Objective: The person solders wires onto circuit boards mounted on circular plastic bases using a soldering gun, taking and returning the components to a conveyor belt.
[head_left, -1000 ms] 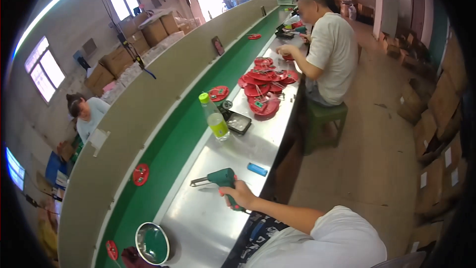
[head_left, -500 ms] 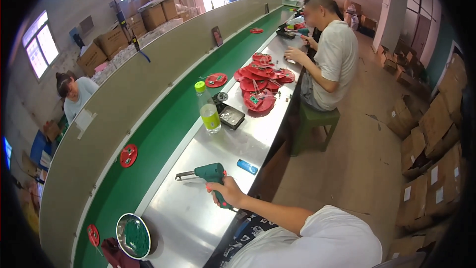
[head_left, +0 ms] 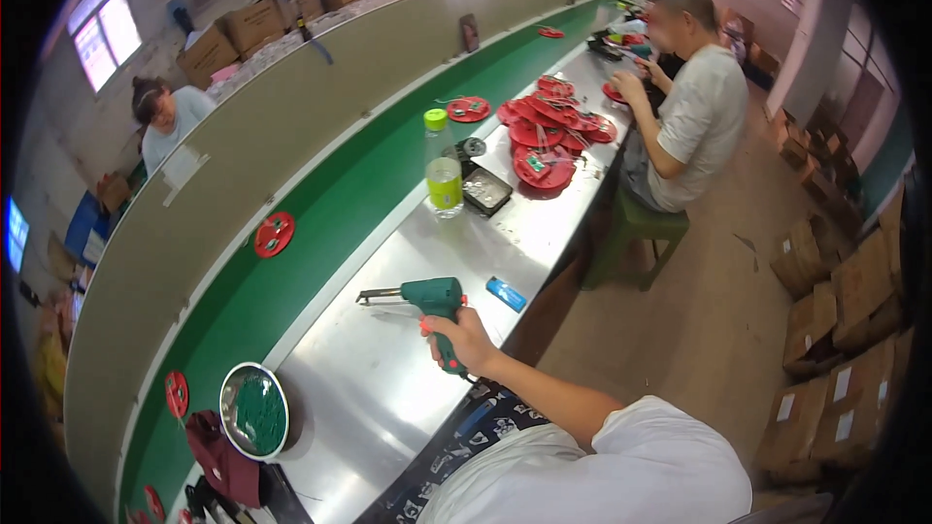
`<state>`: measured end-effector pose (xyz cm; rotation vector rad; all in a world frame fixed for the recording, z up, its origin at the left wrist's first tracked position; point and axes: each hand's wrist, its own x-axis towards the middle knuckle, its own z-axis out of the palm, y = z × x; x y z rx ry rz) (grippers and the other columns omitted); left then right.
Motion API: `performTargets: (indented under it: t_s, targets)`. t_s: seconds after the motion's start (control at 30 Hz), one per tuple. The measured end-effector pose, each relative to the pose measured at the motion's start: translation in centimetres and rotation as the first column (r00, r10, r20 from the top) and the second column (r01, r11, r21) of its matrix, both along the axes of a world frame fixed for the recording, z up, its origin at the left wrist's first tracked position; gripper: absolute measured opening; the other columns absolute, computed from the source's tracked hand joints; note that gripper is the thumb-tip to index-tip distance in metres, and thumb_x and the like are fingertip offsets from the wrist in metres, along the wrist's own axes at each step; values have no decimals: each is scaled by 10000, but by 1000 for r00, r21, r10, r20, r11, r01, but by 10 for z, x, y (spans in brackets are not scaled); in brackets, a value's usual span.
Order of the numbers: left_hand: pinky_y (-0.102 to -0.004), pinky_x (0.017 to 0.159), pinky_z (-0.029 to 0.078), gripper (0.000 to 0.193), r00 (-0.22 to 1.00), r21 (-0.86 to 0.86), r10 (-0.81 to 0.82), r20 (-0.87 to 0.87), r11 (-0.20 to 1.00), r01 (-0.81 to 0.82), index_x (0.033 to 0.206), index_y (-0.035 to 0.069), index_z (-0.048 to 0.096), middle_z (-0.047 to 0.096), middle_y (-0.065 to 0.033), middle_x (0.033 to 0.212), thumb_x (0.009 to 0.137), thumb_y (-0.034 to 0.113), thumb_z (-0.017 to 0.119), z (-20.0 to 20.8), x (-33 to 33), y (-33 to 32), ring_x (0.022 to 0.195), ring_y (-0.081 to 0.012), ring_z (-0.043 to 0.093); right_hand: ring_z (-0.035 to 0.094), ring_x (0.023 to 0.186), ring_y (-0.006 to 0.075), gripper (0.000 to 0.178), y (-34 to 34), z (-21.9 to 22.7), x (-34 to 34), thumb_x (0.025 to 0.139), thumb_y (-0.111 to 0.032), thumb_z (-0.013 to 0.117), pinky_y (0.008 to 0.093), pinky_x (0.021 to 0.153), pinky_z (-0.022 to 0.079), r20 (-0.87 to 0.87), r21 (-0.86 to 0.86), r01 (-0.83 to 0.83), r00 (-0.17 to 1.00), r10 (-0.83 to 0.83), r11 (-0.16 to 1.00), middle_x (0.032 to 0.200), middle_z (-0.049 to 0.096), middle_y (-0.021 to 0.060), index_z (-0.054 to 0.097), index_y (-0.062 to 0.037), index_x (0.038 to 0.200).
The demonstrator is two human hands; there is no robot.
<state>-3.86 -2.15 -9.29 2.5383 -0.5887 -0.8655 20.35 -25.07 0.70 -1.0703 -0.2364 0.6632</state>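
Note:
My right hand [head_left: 460, 338] is wrapped round the grip of a dark green soldering gun [head_left: 434, 293] with red buttons. It is held over the metal bench, and its long metal tip points left. Just beyond the hand lies a small blue packet-like object [head_left: 506, 293]. My left hand is not in view. To the left, a steel bowl [head_left: 227, 405] holds a bundle of green wires [head_left: 258, 413]. Farther along the bench, a pile of red discs [head_left: 546, 121] with wires and small circuit boards stands beside a black tray [head_left: 487, 191] of small pale parts.
A bottle with a lime cap [head_left: 444, 170] stands by the tray. Red discs [head_left: 275, 235] lie spaced along the green belt [head_left: 335, 204], below a beige partition [head_left: 233, 160]. A dark red cloth [head_left: 216, 456] lies beside the bowl. A co-worker [head_left: 704, 116] sits farther along; another person [head_left: 165, 121] is beyond the partition.
The view has swung left, so the bench things sit farther right and more shows near the bowl. My right hand still grips the soldering gun. The far co-worker's hand now has a red disc by it.

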Motion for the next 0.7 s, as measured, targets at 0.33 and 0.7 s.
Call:
performTargets:
  t_s: [0.33, 0.7]
  targets:
    - [-393, 738, 534, 323, 725, -72, 572, -383, 764, -641, 907, 17, 703, 709, -167, 883, 933, 322, 601, 55, -178, -138, 777, -290, 651, 521, 416, 146, 273, 11, 8, 7, 928, -258, 604, 273, 402, 403, 24, -90, 116, 993, -115, 989, 506, 540, 39, 631, -22, 792]
    - [-274, 578, 449, 270, 78, -578, 996, -38, 42, -815, 803, 56, 639, 619, 8, 677, 934, 291, 665, 229, -114, 25, 616, -100, 559, 526, 480, 156, 294, 18, -4, -1, 970, -235, 556, 299, 402, 424, 56, -44, 108, 993, -106, 993, 856, 622, 139, 580, 43, 1064]
